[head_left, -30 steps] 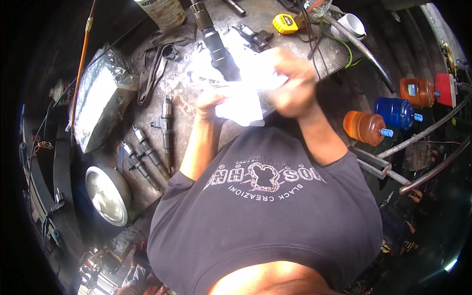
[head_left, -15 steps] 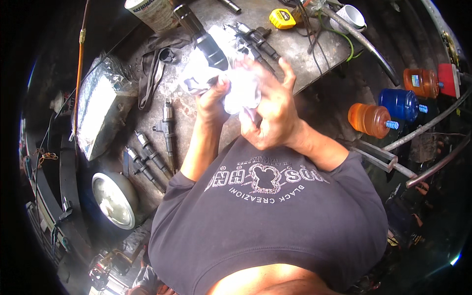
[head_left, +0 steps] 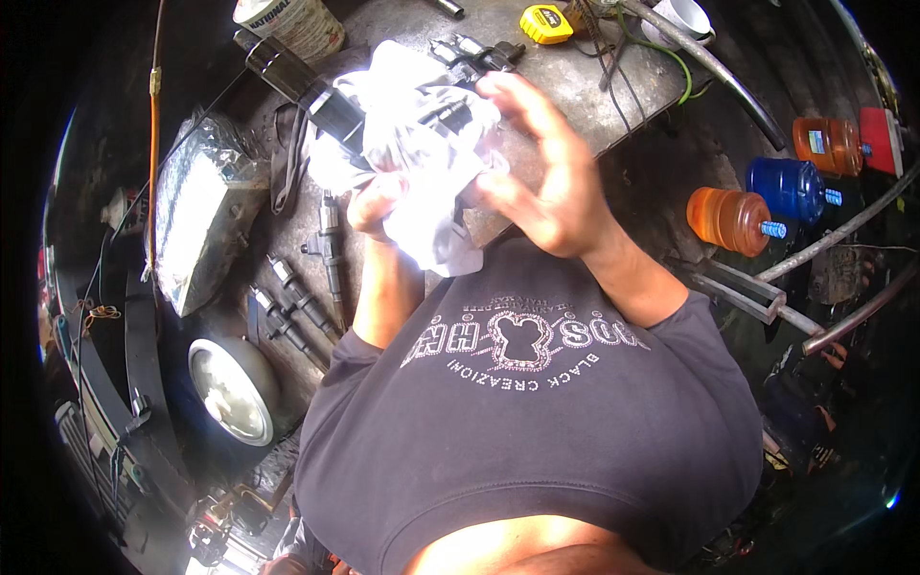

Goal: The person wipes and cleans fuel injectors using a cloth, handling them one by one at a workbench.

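My left hand (head_left: 376, 203) is closed on a bunched white cloth (head_left: 436, 225), its fingers mostly hidden by the folds. Out of the cloth's upper left sticks a dark, stepped cylindrical metal part (head_left: 302, 86), tilted, its lower end covered. My right hand (head_left: 556, 182) is spread at the cloth's right side, fingers apart and somewhat blurred. Its thumb is close to the cloth; whether they touch I cannot tell. Just beyond the cloth lie dark fuel injectors (head_left: 479, 53) on the metal bench (head_left: 565, 105).
More injectors (head_left: 329, 244) lie left of my arm, near a round metal bowl (head_left: 230, 393). A plastic-wrapped box (head_left: 206, 216) stands at left. Farther back are a white bucket (head_left: 297, 24), a yellow tape measure (head_left: 546, 24) and a white mug (head_left: 678, 21). Large water bottles (head_left: 728, 220) lie at right.
The dark metal part has swung leftward and tilted more. The cloth hangs more spread over it. My right hand has moved off to the right, and its fingers have opened.
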Motion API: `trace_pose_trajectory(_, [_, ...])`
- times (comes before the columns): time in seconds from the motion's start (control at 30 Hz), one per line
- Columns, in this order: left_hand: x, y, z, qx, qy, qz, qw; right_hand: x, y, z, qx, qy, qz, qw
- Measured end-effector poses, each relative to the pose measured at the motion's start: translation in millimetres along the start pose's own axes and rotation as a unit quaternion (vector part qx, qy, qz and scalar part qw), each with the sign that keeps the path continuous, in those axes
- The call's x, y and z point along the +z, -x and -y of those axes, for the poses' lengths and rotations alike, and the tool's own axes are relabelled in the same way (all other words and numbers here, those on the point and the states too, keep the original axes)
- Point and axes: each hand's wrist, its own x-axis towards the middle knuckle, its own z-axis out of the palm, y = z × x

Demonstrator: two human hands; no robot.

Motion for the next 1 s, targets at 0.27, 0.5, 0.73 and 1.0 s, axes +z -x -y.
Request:
trace_pose_trajectory(0.27, [15,7,2,-0.001,-0.223,-0.107,0.969,12,8,-11,0.103,-0.073,-0.013,0.992])
trace_pose_trajectory(0.5, [-3,9,1,-0.081,-0.053,0.061,0.993,-10,-10,-15,0.164,-0.184,-0.054,0.968])
trace_pose_trajectory(0.73, [19,-4,5,0.003,-0.122,-0.039,0.992,-14,-14,-13,0.008,-0.073,0.014,0.997])
trace_pose_trajectory(1.0, [0,4,2,0.033,-0.128,0.008,0.991,-20,-19,0,0.214,-0.226,0.129,0.942])
